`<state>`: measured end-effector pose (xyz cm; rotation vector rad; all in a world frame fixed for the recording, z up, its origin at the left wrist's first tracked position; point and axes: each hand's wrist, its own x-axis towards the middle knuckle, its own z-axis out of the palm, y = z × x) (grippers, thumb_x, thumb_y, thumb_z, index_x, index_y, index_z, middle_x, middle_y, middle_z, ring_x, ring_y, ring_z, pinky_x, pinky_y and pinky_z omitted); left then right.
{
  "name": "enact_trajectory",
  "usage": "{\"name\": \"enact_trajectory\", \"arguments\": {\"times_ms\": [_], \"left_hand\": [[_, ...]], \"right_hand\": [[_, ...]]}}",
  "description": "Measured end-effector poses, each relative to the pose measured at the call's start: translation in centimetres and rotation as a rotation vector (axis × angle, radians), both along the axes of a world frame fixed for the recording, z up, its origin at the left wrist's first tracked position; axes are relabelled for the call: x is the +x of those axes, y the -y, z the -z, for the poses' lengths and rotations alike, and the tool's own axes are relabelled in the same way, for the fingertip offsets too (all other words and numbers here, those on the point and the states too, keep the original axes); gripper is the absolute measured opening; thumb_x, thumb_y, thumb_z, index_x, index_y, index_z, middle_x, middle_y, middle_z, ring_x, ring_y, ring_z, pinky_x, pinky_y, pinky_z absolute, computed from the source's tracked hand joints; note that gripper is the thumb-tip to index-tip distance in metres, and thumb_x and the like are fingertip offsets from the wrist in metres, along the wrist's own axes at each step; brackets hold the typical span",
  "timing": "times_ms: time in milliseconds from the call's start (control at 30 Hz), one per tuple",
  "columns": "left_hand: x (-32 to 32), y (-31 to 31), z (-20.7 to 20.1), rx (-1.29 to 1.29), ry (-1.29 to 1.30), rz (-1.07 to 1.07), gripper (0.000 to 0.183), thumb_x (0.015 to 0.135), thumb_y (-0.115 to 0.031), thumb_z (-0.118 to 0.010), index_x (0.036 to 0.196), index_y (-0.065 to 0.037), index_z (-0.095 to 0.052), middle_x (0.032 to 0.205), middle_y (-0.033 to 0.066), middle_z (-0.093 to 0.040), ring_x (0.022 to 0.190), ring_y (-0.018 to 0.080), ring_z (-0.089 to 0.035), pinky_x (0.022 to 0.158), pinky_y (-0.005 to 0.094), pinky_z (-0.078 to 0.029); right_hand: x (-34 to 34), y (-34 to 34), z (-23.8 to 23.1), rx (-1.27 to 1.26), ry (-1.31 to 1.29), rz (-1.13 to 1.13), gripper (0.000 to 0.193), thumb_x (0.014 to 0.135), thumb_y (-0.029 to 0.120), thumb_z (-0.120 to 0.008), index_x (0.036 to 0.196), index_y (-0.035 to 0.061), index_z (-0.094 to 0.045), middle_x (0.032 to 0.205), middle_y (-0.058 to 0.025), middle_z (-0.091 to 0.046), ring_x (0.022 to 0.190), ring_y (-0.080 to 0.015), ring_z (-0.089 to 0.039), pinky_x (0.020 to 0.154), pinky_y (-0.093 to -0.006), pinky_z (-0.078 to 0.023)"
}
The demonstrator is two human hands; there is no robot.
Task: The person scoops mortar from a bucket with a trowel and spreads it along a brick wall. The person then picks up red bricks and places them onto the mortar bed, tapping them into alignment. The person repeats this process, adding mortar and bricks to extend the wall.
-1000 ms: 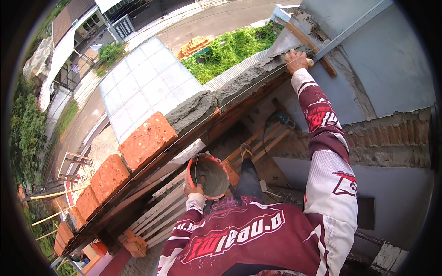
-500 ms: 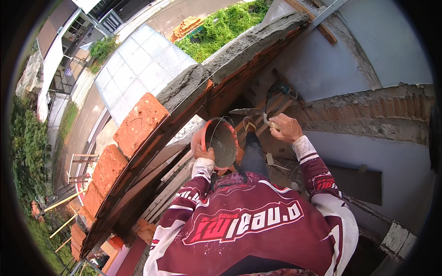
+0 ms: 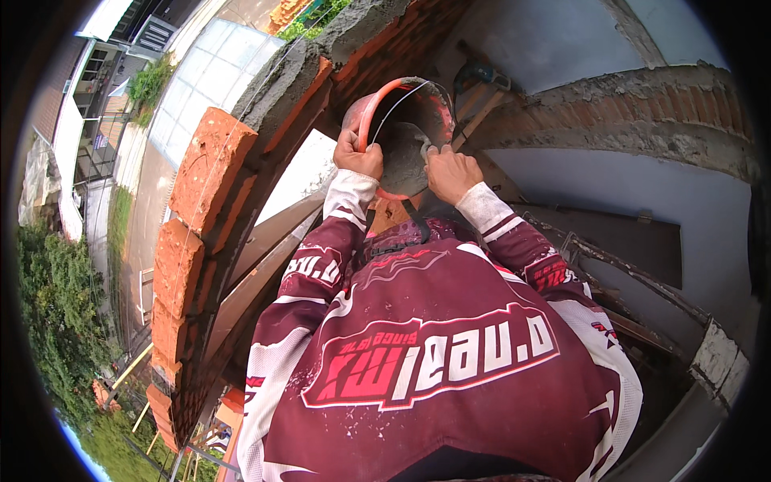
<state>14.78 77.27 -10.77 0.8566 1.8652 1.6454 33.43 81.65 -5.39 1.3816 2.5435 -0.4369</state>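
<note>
My left hand (image 3: 359,155) is closed on the rim of an orange bucket (image 3: 371,103), near its thin wire handle. The bucket is tipped so that its mouth faces me. Grey wet mortar (image 3: 404,165) lies inside it. At the bucket's right edge, my right hand (image 3: 452,173) is wrapped round the handle of a trowel (image 3: 422,141). The trowel's blade is down in the bucket, mostly hidden by the mortar and the shade. Left of the bucket runs a brick wall, with orange bricks (image 3: 210,165) along its top.
Fresh grey mortar (image 3: 277,90) covers the wall's top beyond the bricks, and a thin string runs along it. A power tool (image 3: 482,74) lies on planks past the bucket. A plastered wall (image 3: 594,185) stands to the right. Outside, the ground lies far below.
The bucket has been lifted and tipped in my left hand. My right hand has moved left, bringing the trowel from beside the bucket into it. The view has shifted.
</note>
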Motion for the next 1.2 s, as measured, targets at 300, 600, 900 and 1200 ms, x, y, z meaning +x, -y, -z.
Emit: {"name": "enact_trajectory", "arguments": {"times_ms": [300,600,900,1200], "left_hand": [[-0.5,-0.6,-5.7,0.207,0.016,0.326,0.02,0.07,0.008,-0.055,0.074,-0.005,-0.04,0.128,0.0265,-0.066,0.114,0.0239,-0.064,0.093,0.0292,-0.046],[-1.1,-1.1,-6.5,0.219,-0.042,0.243,0.019,0.071,0.007,-0.057,0.074,-0.003,-0.041,0.122,0.0194,-0.07,0.09,0.0137,-0.062,0.075,0.0246,-0.047],[-0.7,-1.6,-5.9,0.2,-0.013,0.244,0.021,0.07,0.008,-0.057,0.075,-0.003,-0.041,0.119,0.0151,-0.072,0.077,0.0098,-0.055,0.066,0.024,-0.043],[-2.5,1.0,1.1,-0.391,0.282,-0.232,0.034,0.062,-0.002,-0.072,0.073,-0.009,-0.04,0.066,0.0021,-0.049,0.056,0.0138,-0.044,0.052,0.0347,-0.042]], "right_hand": [[2.2,0.1,0.5,-0.875,-0.377,0.387,0.033,0.09,0.033,-0.066,0.1,0.0023,-0.074,0.091,-0.0187,-0.074,0.074,-0.0299,-0.074,0.064,-0.0421,-0.058],[5.4,-0.3,-7.2,0.104,-0.154,-0.01,0.032,0.089,0.028,-0.068,0.113,0.0066,-0.07,0.095,-0.0147,-0.069,0.087,-0.0364,-0.069,0.077,-0.0493,-0.055],[2.5,-0.1,-2.2,-0.874,-0.399,0.348,0.034,0.098,0.029,-0.058,0.086,-0.0011,-0.066,0.073,-0.0087,-0.066,0.057,-0.0191,-0.065,0.056,-0.0354,-0.054],[7.1,-2.9,-6.9,-0.754,-0.502,0.305,0.031,0.092,0.029,-0.066,0.081,0.0003,-0.067,0.066,-0.003,-0.063,0.051,-0.011,-0.058,0.049,-0.0287,-0.047]]}}
